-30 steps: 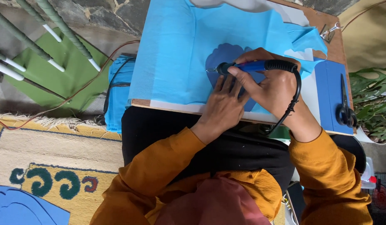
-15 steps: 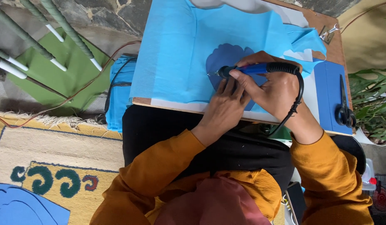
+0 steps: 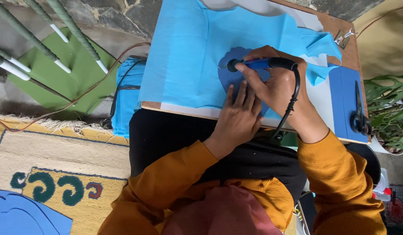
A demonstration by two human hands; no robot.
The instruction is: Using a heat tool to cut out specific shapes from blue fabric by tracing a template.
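Note:
My right hand [image 3: 277, 85] grips a blue and black corded hot cutting pen [image 3: 258, 64], its tip touching the edge of a dark blue scalloped shape [image 3: 229, 76] under light blue fabric [image 3: 192, 52]. The fabric lies over a wooden board [image 3: 179, 109] resting on my lap. My left hand [image 3: 239, 115] presses flat on the fabric just below the pen tip, fingers spread. A black cord [image 3: 290, 104] loops from the pen down past my right wrist.
Black scissors [image 3: 360, 115] lie on a dark blue sheet [image 3: 342, 104] at the board's right end. A folded blue fabric stack [image 3: 127, 95] sits left of the board. A patterned rug [image 3: 58, 174], green railing bars [image 3: 45, 26], a brown wire [image 3: 79, 98] and a plant [image 3: 390, 109] surround me.
My right hand slid the pen a little leftward along the dark blue shape. My left hand shifted with it, staying flat on the fabric.

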